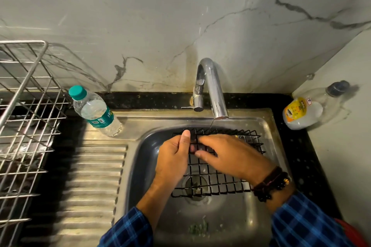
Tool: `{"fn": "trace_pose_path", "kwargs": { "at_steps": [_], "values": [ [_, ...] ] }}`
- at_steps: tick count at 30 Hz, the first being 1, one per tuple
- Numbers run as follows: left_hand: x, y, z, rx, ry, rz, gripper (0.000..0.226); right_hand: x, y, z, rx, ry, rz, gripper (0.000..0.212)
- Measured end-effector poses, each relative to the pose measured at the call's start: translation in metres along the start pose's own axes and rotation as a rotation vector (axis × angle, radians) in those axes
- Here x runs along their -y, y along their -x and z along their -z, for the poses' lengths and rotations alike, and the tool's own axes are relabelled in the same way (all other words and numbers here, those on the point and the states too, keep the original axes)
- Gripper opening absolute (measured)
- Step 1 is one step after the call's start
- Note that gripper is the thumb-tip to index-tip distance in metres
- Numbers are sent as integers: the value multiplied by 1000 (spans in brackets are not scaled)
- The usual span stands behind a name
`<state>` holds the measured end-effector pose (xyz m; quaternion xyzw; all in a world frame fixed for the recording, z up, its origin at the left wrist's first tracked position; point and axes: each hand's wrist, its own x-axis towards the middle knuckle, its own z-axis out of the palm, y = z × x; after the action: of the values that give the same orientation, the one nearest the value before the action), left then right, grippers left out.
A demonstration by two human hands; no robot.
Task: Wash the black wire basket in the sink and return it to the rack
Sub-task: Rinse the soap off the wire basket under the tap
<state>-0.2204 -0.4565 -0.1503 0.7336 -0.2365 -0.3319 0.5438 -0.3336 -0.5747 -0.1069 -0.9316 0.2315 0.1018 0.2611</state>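
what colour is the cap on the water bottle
Teal green; the cap shows clearly in the head view.

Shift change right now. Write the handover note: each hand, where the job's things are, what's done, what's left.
Left hand: gripping the left edge of the black wire basket, thumb up over the rim.
Right hand: laid across the basket's wires, fingers rubbing near the left hand.
Basket: inside the sink, over the drain, below the tap, which gives only a thin trickle.
Rack: on the counter to the left of the sink.
Done: basket brought into the sink, washing under way.
Left: finish the wash and rinse, then return the basket to the rack.
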Motion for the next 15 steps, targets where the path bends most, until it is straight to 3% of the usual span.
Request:
{"fn": "trace_pose_path", "kwargs": {
  "at_steps": [2, 5, 12, 15],
  "values": [
    [-1, -9, 3, -29, -7, -10, 48, -3, 2, -1, -185, 141, 44, 33],
    [4, -19, 7, -48, 30, 15, 51, -2, 4, -3, -383, 134, 46, 35],
    [3, -7, 1, 49, 156, 113, 48, 12, 0, -4, -117, 164, 15, 34],
    [4, -10, 11, 50, 189, 97, 54, 8, 5, -1, -285, 99, 24, 32]
  ]
}}
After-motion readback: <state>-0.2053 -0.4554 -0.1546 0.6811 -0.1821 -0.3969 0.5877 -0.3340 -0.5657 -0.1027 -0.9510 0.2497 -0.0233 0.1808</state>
